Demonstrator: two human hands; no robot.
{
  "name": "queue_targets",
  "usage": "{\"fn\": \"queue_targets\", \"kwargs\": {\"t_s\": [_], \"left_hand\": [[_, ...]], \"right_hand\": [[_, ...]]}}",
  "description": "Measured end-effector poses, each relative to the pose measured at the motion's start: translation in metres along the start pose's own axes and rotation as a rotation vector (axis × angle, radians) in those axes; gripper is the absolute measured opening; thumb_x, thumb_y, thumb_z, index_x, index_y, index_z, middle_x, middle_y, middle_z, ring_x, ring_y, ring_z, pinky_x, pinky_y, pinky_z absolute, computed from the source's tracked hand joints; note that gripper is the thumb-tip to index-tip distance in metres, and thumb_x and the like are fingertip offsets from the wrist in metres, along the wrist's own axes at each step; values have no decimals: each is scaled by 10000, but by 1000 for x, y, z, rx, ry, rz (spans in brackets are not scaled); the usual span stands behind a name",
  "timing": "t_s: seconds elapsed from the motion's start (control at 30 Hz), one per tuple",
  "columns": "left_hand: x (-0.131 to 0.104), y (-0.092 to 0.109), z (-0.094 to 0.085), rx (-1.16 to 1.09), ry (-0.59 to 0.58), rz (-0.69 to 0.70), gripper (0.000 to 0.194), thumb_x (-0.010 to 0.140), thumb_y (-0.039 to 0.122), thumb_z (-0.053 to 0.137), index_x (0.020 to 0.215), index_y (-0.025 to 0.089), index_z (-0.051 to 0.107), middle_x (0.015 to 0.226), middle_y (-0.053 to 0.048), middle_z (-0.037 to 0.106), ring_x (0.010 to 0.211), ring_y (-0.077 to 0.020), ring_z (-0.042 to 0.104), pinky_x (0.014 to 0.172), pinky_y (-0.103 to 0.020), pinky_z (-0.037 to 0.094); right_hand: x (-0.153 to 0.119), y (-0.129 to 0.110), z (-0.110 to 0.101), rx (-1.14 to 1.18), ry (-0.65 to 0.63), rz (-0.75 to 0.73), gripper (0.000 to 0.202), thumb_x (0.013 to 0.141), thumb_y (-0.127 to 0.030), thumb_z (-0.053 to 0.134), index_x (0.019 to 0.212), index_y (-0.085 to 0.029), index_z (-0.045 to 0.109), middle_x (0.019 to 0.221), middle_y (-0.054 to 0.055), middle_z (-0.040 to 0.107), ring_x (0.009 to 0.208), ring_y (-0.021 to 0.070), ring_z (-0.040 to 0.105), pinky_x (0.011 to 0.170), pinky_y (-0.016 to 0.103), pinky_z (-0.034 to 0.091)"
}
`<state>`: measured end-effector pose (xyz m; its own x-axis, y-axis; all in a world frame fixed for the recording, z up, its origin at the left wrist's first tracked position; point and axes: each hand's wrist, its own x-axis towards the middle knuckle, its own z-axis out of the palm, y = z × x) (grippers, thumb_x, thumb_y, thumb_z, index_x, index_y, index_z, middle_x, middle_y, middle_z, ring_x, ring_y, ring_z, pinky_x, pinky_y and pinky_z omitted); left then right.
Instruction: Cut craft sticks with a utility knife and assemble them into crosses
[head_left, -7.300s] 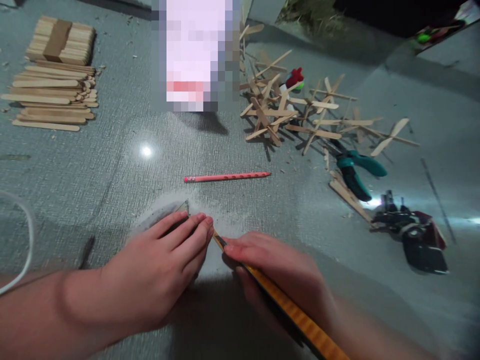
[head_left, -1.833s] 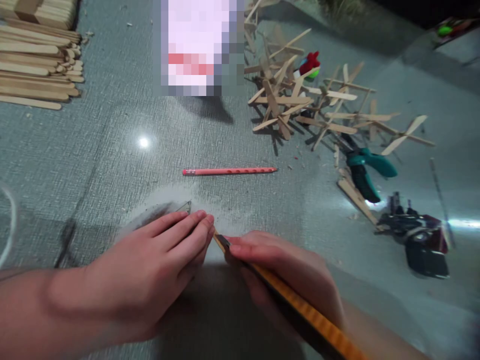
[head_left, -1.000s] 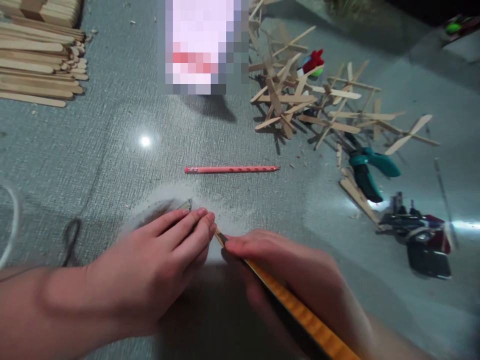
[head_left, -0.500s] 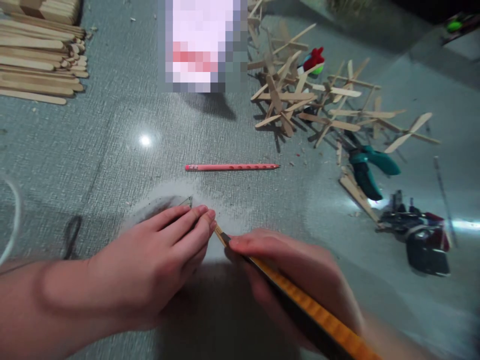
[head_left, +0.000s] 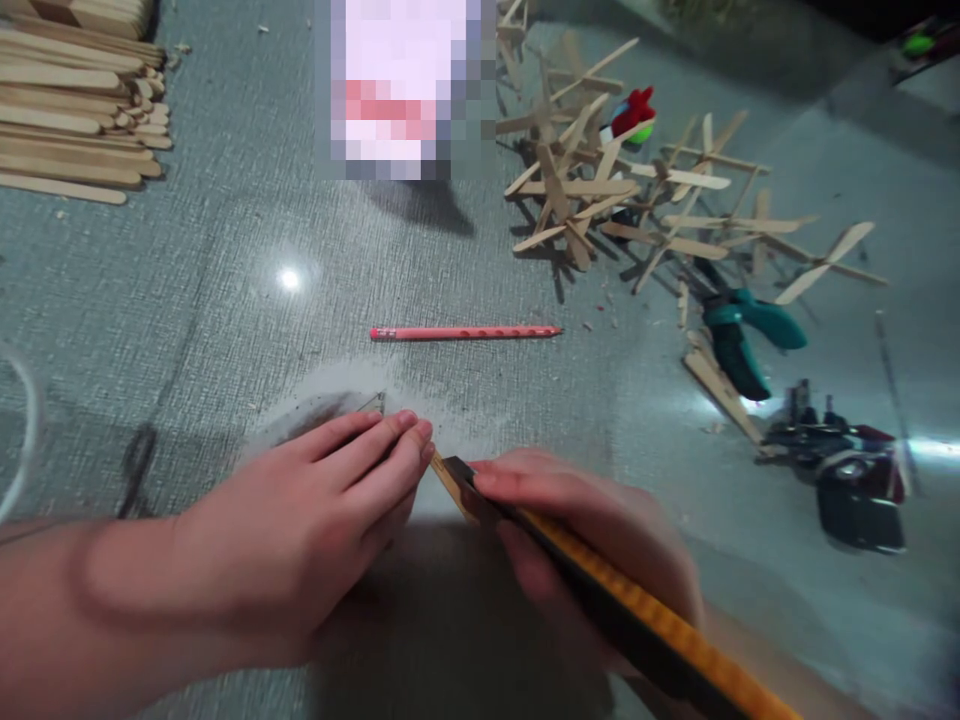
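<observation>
Now the right hand (head_left: 607,515) grips an orange-and-black utility knife (head_left: 652,610), tip at the craft stick (head_left: 450,485) the left hand (head_left: 322,520) clutches, toward the worktop's (head_left: 225,340) near edge

pink pencil (head_left: 465,333), teal-handled pliers (head_left: 733,355), white cable (head_left: 34,420) (partly cut off), red object (head_left: 636,110)

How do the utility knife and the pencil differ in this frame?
The utility knife is orange and black; the pencil is pink. The utility knife slants in the right hand; the pencil lies untouched, nearly level across the view. The utility knife runs past the bottom edge; the pencil shows whole. Both are long and narrow.
</observation>
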<state>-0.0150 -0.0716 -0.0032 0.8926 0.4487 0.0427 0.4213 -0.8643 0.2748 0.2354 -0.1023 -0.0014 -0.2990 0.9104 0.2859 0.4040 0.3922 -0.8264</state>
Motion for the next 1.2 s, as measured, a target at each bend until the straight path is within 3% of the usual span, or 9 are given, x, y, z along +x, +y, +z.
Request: {"fn": "queue_targets", "kwargs": {"t_s": [0.23,0.67,0.87,1.07,1.2], "left_hand": [[-1,1,3,-12,-3,-21,655,839,350,586,1439,86,594,1613,-132,544,1470,-336,508,1284,-474,358],[0,3,4,-30,19,-34,652,826,377,635,1391,50,635,1619,-153,530,1444,-346,528,1290,-450,364],[-2,4,7,-14,61,-21,706,802,366,620,1417,20,602,1615,-175,531,1438,-362,534,1279,-475,386],[0,1,5,-2,71,-1,656,766,340,610,1348,43,665,1550,-164,594,1397,-362,569,1273,-485,406],[-1,0,5,-15,66,-20,669,791,354,587,1388,58,654,1566,-145,589,1432,-346,545,1290,-466,391]], "right_hand": [[0,-2,2,-25,-43,18,493,851,4,591,1195,-330,702,929,21,830,774,209,803,700,346,691],[-3,-5,7,-55,-31,44,381,880,-16,606,1123,-297,692,930,9,806,762,175,778,727,312,674],[1,-9,1,-26,-102,82,393,876,-37,623,1164,-300,667,921,14,802,808,199,778,718,339,669],[3,-12,-4,-69,-157,58,380,862,-36,590,1156,-269,651,897,37,793,775,195,780,684,328,652],[-1,-6,-2,-33,-122,55,361,853,-31,596,1126,-255,672,872,30,792,762,185,780,674,305,645]]}}
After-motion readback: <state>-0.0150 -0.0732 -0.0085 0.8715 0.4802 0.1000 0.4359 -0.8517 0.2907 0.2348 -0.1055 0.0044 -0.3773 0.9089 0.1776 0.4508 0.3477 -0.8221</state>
